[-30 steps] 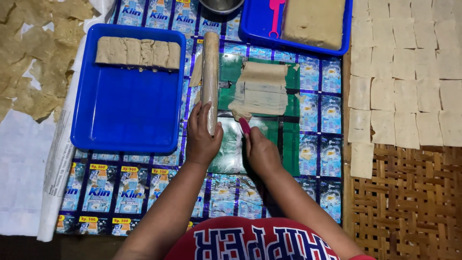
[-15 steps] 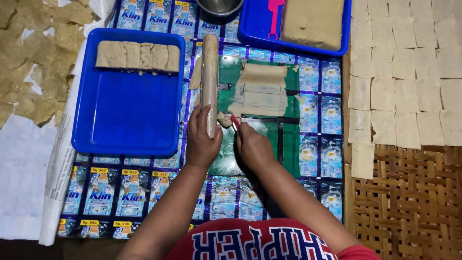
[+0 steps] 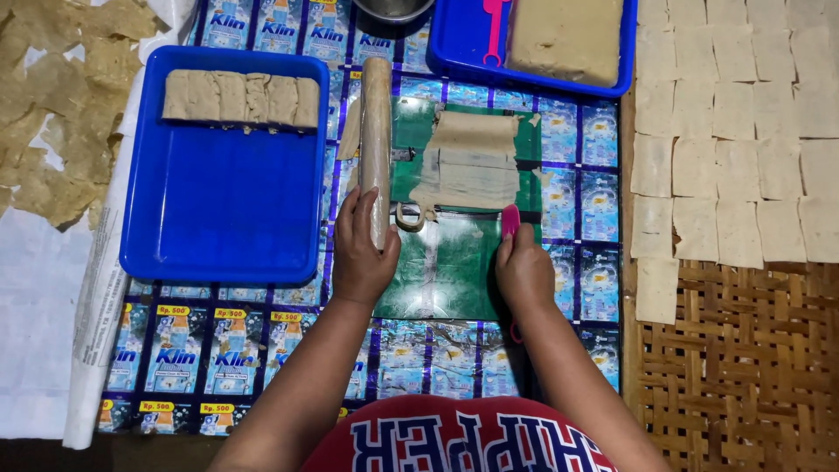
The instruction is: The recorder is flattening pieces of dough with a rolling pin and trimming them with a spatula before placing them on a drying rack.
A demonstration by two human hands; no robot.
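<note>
Rolling pin: lay lengthwise on the left edge of the green mat, wrapped in a thin sheet of dough, its near end under the left hand.
Left hand: fingers curled closed around the near end of the rolling pin.
Right hand: closed around a pink tool, whose tip stood out past the fingers, just below the dough stack.
Dough stack: folded flat strips on the green mat, just right of the rolling pin, between the two hands and the far tray.
Dough curl: a small loop of trimmings at the near left corner of the stack.
Left blue tray: beside the rolling pin, holding a row of dough pieces along its far wall.
Far blue tray: held a dough block and a pink cutter.
Dough squares: laid in rows at the right, partly on a woven mat.
</note>
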